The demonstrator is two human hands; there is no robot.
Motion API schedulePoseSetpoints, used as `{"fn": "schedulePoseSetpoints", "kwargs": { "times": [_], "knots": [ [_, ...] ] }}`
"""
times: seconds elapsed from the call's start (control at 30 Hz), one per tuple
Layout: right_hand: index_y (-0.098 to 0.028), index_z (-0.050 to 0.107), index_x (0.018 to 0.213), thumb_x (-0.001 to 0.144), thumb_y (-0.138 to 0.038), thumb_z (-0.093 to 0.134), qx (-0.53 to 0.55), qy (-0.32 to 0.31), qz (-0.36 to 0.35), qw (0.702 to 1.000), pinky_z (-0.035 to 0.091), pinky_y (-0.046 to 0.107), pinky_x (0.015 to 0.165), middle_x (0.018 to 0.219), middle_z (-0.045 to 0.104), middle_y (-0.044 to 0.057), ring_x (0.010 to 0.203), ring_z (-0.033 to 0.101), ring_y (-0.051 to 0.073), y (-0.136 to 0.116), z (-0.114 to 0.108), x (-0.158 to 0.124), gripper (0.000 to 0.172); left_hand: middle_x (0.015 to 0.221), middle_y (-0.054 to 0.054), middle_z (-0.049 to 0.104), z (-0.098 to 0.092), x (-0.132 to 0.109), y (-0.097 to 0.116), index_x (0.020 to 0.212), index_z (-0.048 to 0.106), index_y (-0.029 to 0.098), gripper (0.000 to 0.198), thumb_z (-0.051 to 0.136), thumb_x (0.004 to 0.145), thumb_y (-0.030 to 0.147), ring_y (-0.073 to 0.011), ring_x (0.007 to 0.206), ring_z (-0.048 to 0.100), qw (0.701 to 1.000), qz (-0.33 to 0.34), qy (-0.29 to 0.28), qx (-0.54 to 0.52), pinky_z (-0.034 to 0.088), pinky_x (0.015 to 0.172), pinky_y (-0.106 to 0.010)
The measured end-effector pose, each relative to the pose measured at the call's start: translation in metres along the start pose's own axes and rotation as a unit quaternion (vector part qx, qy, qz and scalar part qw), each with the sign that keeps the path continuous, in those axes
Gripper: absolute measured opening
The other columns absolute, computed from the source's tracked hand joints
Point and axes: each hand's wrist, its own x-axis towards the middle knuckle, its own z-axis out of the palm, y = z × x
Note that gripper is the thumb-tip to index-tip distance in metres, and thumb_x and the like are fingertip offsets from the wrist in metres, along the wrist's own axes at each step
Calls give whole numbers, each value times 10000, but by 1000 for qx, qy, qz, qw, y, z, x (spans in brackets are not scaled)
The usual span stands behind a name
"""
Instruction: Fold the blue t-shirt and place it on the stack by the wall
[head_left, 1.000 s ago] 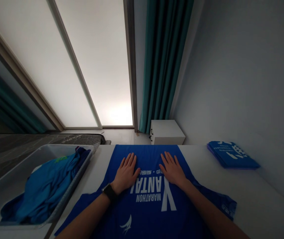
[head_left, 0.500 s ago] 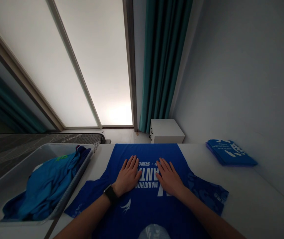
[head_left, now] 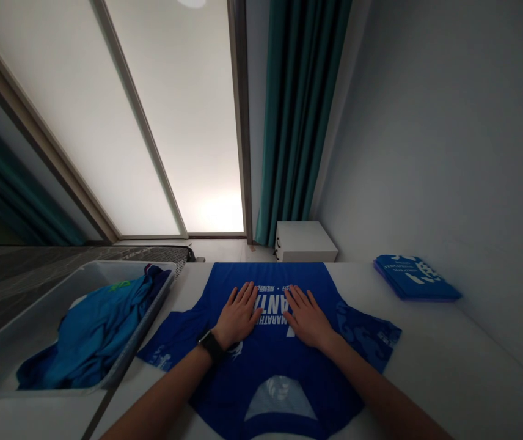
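Observation:
A blue T-shirt [head_left: 270,360] with white printed lettering lies spread on the white table, its collar towards me and its sleeves out to both sides. My left hand [head_left: 237,315], with a dark watch on the wrist, rests flat on the left of the lettering, fingers pointing away from me. On the right of the print lies my right hand [head_left: 307,316], also flat with fingers a little apart. Both palms touch the fabric and neither grips it. The shirt's far hem reaches the table's far edge.
At the left stands a white plastic bin [head_left: 0,354] with crumpled blue clothes [head_left: 96,330] in it. A folded blue stack of shirts [head_left: 417,278] sits on the table [head_left: 454,366] at the right, near the wall. Beyond the table are a white cabinet [head_left: 306,240] and a green curtain [head_left: 296,122].
The shirt has shifted away from me in view, so its collar now shows fully. Both hands remain flat on it, covering slightly different parts of the print.

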Motion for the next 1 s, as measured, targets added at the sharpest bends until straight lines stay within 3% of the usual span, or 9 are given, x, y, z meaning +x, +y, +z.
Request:
{"fn": "schedulePoseSetpoints", "kwargs": {
  "times": [0.3, 0.43, 0.57, 0.77, 1.0],
  "knots": [
    [-128, 243, 1535, 995, -525, 191, 2, 4, -8, 1000, 94, 463, 1204, 1609, 167, 80, 1488, 115, 226, -26, 0, -41, 672, 1565, -112, 317, -4, -39, 29, 1505, 329, 154, 618, 287, 1000, 506, -275, 1460, 251, 1000, 13, -5, -19, 241, 1178, -518],
    [-116, 242, 1534, 997, -514, 210, -2, 46, -43, 998, 75, 462, 1209, 1611, 164, 79, 1491, 99, 220, -37, 2, -52, 669, 1562, -121, 318, -8, -48, 37, 1493, 353, 147, 614, 280, 1002, 506, -276, 1458, 256, 1000, 9, -7, -19, 243, 1176, -523],
    [-130, 271, 1528, 1004, -485, 214, 10, 73, -49, 996, 113, 459, 1207, 1592, 248, 79, 1478, 170, 214, -42, 5, -58, 635, 1553, -117, 342, -10, -54, 46, 1487, 368, 156, 604, 290, 1001, 506, -272, 1453, 270, 1000, 3, 6, -22, 264, 1173, -499],
    [-160, 322, 1514, 1012, -405, 227, 34, 104, -48, 993, 160, 405, 1204, 1567, 325, 56, 1457, 241, 185, -45, 5, -67, 567, 1536, -88, 384, -11, -61, 42, 1457, 420, 194, 542, 328, 1000, 471, -253, 1438, 310, 998, 35, 23, -36, 284, 1168, -488],
    [-140, 296, 1522, 1009, -488, 180, 20, 36, -52, 998, 88, 446, 1209, 1598, 221, 73, 1483, 152, 211, -45, 11, -70, 631, 1527, -80, 402, -13, -67, 35, 1452, 422, 195, 509, 361, 997, 415, -228, 1427, 336, 997, 60, 27, -35, 282, 1174, -459]
  ]
}}
